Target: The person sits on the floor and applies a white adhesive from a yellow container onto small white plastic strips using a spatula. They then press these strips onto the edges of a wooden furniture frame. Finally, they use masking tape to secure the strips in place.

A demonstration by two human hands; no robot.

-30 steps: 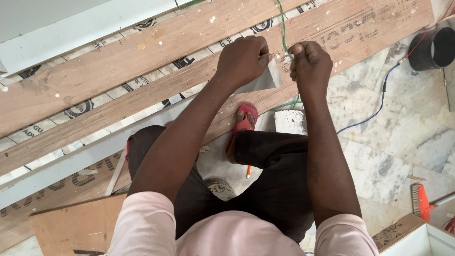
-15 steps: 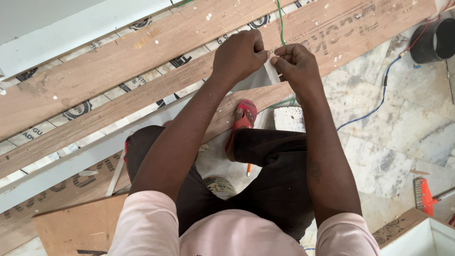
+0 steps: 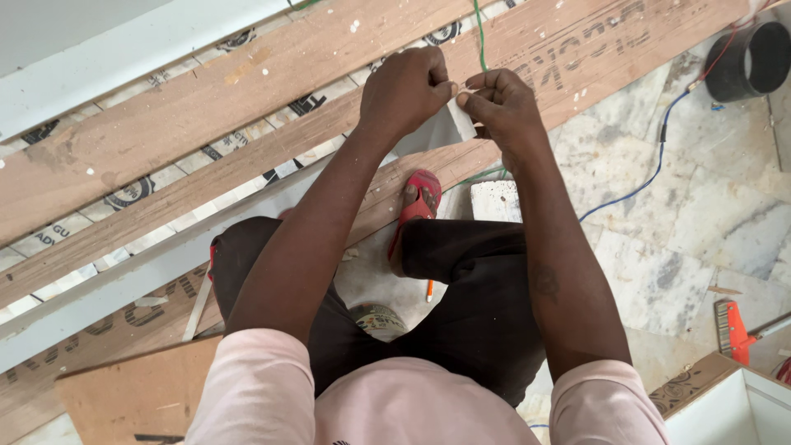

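We see long wooden planks [image 3: 206,124] running slantwise across the top of the view, with a pale grey board [image 3: 107,58] above them. Below lies a marble floor [image 3: 700,222], where a blue cable [image 3: 651,173] trails toward a black bucket [image 3: 754,62]. A red sandal [image 3: 416,206] sits near a white block [image 3: 494,202]. A red-handled tool [image 3: 733,330] lies at the right, and a roll of tape [image 3: 379,320] and an orange pencil [image 3: 429,290] rest lower down.
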